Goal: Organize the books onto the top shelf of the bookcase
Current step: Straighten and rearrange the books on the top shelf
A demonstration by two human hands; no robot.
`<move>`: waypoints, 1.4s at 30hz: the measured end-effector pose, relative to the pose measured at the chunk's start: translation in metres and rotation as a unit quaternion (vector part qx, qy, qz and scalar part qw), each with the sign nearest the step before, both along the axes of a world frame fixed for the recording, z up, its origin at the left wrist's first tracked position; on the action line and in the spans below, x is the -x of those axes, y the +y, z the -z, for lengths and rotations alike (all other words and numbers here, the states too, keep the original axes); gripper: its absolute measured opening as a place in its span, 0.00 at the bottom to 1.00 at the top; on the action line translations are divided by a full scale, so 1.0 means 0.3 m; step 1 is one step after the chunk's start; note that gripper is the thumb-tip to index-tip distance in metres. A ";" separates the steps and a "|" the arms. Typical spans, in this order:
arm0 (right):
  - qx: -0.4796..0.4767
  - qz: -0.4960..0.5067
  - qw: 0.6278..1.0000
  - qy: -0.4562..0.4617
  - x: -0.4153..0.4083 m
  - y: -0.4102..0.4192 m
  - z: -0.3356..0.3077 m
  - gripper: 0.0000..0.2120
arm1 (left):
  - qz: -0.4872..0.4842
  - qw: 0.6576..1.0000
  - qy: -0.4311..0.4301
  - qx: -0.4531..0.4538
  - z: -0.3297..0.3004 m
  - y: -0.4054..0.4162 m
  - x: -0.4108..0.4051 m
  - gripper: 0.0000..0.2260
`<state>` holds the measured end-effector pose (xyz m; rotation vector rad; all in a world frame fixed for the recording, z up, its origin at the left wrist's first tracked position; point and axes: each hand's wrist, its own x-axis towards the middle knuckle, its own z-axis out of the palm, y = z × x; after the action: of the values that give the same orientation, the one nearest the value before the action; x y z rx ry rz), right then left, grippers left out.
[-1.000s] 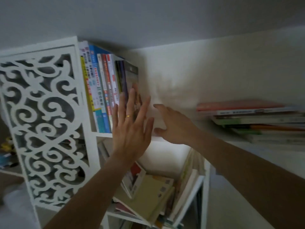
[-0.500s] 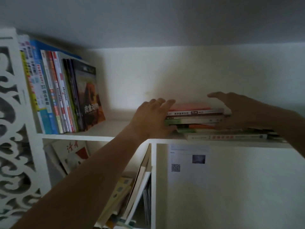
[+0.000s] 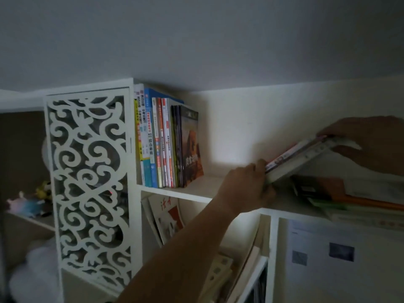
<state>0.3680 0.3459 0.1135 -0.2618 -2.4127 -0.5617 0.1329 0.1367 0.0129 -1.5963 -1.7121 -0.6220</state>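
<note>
White bookcase (image 3: 175, 192) with a swirl-cutout side panel (image 3: 87, 182); blue, red and yellow book spines (image 3: 153, 141); an orange-brown cover (image 3: 192, 147).

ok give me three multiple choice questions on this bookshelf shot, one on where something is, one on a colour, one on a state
1. Where does the row of upright books stand on the top shelf?
A. at its left end, against the carved panel
B. at its right end
C. in the middle, clear of both ends

2. What colour is the carved side panel?
A. black
B. white
C. red

3. How are the books held between the left hand and right hand lying?
A. flat on the pile
B. fully upright
C. tilted, right end raised

Answers: 1 A, the row butts against the bookcase's left side. 2 B, its scrollwork is white. 3 C, the left end is low by the shelf and the right end lifted above the flat stack.
</note>
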 end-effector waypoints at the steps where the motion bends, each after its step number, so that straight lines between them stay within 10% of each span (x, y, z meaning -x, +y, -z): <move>1: -0.013 -0.030 0.999 0.023 0.055 -0.069 -0.017 0.18 | -0.007 0.999 -0.029 -0.024 0.006 -0.023 0.024 0.20; 7: -0.045 -0.070 0.990 0.113 0.420 -0.405 -0.081 0.21 | -0.110 0.978 -0.089 -0.155 0.026 -0.150 0.199 0.24; 11: 0.141 0.039 0.960 0.238 0.631 -0.541 -0.045 0.41 | -0.162 0.957 -0.137 -0.196 0.012 -0.177 0.284 0.21; 15: 0.562 -0.062 0.814 0.135 0.806 -0.646 0.073 0.23 | -0.177 0.944 -0.193 -0.201 -0.011 -0.207 0.317 0.21; 19: 0.700 -0.208 0.675 0.106 0.846 -0.701 0.146 0.12 | -0.094 0.951 -0.247 -0.158 -0.012 -0.269 0.361 0.27; 25: 0.550 -0.108 0.827 0.054 0.862 -0.608 0.250 0.31 | -0.060 0.962 -0.205 -0.170 -0.027 -0.352 0.396 0.16; 29: 0.575 -0.165 0.794 0.106 0.862 -0.618 0.269 0.30 | -0.070 0.962 -0.169 -0.202 -0.017 -0.364 0.398 0.29; 34: 0.492 -0.170 0.846 0.112 0.854 -0.599 0.287 0.30 | -0.096 0.963 -0.157 -0.199 0.001 -0.323 0.431 0.30; 39: 0.506 -0.193 0.831 0.130 0.823 -0.557 0.311 0.09 | -0.061 0.955 -0.172 -0.235 0.000 -0.312 0.424 0.25; 42: 0.497 -0.200 0.822 0.192 0.814 -0.553 0.320 0.12 | -0.059 0.966 -0.041 -0.249 0.028 -0.313 0.402 0.23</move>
<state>0.1239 0.1801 0.0174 -0.2445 -2.0429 0.9063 0.0123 0.0430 0.0046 -1.1195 -1.5359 -0.9783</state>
